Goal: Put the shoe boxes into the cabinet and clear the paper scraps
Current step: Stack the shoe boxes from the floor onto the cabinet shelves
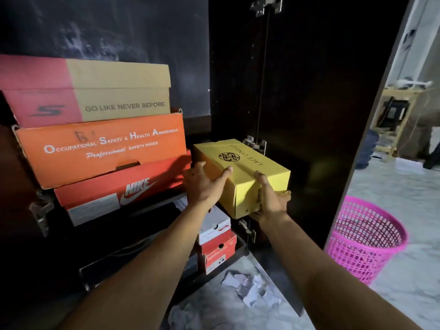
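Note:
A yellow shoe box (242, 170) is held at the cabinet shelf, just right of a stack of three boxes. My left hand (202, 184) grips its left side, thumb on the lid. My right hand (270, 198) grips its near right corner from below. The stack holds a red and tan box (95, 91) on top, an orange safety-shoes box (102, 148) in the middle and a red Nike box (123, 189) underneath. Smaller red and white boxes (216, 239) sit on the lower shelf. Crumpled paper scraps (250, 289) lie on the floor below.
The dark cabinet door (321, 103) stands open on the right. A pink mesh basket (364, 239) stands on the marble floor beyond it. More paper (183, 317) lies near the cabinet base. A wooden rack (400, 115) is far back right.

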Tool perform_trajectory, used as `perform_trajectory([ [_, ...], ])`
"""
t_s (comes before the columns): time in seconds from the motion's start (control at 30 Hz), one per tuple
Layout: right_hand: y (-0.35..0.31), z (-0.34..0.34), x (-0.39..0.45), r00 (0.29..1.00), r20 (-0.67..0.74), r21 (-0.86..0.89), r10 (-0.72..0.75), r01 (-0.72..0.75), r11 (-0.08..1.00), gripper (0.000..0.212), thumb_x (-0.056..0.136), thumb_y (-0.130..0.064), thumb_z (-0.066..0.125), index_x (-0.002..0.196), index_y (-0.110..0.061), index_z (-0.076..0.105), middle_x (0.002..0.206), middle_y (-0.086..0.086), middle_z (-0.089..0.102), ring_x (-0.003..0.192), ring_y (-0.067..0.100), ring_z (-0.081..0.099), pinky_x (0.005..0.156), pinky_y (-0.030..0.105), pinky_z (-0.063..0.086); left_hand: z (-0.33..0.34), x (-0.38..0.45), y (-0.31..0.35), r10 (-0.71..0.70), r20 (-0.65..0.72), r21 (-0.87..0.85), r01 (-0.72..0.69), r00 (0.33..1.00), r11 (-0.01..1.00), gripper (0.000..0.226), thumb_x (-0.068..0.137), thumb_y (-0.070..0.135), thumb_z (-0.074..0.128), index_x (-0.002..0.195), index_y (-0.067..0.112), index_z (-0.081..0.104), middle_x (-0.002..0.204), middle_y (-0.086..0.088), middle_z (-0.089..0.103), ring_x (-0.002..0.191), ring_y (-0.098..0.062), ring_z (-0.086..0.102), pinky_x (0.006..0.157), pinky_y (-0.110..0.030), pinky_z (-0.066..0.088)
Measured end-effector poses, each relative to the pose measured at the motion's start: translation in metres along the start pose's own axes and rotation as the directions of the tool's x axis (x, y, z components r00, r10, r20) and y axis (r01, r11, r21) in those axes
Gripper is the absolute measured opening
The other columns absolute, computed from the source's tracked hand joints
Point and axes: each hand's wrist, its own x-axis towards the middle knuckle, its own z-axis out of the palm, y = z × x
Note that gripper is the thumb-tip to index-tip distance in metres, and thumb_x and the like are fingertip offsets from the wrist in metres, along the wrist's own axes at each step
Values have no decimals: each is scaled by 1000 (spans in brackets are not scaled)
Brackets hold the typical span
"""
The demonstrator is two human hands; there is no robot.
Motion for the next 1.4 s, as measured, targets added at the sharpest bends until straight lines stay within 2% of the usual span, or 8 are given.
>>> perform_trajectory([
  [0.07,-2,12,10,1000,12,0,1,-1,1000,145,55,-59,90,162,-37,-5,152,14,45,130,40,54,106,61,50,-4,-3,1,344,-106,28,-343,933,939,72,72,74,66,133,36,53,137,-2,47,131,-23,44,103,-37,44],
  [0.2,-6,39,29,999,43,-46,-1,3,999,151,58,-69,88,163,-32,-15,154,19,44,123,42,61,100,57,56,-5,6,3,642,164,150,-663,749,734,59,83,49,75,137,34,57,133,7,55,127,-13,49,106,-33,42],
  [0.43,-21,76,64,986,158,-282,-59,102,954,98,90,-64,64,163,-18,18,152,19,48,106,24,61,77,35,59,4,50,-1,683,237,485,-694,690,533,53,88,17,70,138,31,63,139,5,63,123,-23,62,104,-32,48],
  [0.57,-31,96,83,966,174,-536,-192,257,804,64,111,-33,43,165,-38,10,158,18,35,134,32,45,109,47,43,4,69,0,641,187,602,-602,745,524,55,88,17,68,138,37,60,139,6,64,115,-25,66,89,-32,53],
  [0.67,-16,108,104,942,291,-538,-166,304,786,51,108,-29,48,156,-15,42,156,18,46,124,27,57,106,39,48,3,83,0,554,172,687,-502,814,525,54,91,16,65,138,41,54,138,1,64,106,-28,69,75,-31,50],
  [0.93,-1,116,124,935,322,-634,-149,330,699,74,98,-65,46,143,-7,51,140,18,56,132,37,52,112,48,43,5,88,6,484,159,749,-424,861,509,56,89,11,71,135,36,51,116,-3,68,83,-24,68,74,-35,57],
  [1.2,-21,26,81,872,393,-500,-293,470,728,75,65,-71,56,119,-21,71,92,-3,63,81,19,56,72,36,49,30,48,12,596,62,425,-561,801,710,47,78,28,74,122,26,58,123,-6,58,115,-30,58,92,-39,50],
  [1.4,-44,-95,2,841,379,-450,-387,533,716,17,99,-27,64,111,-17,71,100,1,72,86,23,73,72,27,57,83,-38,45,654,29,-64,-651,756,756,37,82,21,69,118,26,64,112,3,64,103,-13,63,90,-34,54],
])
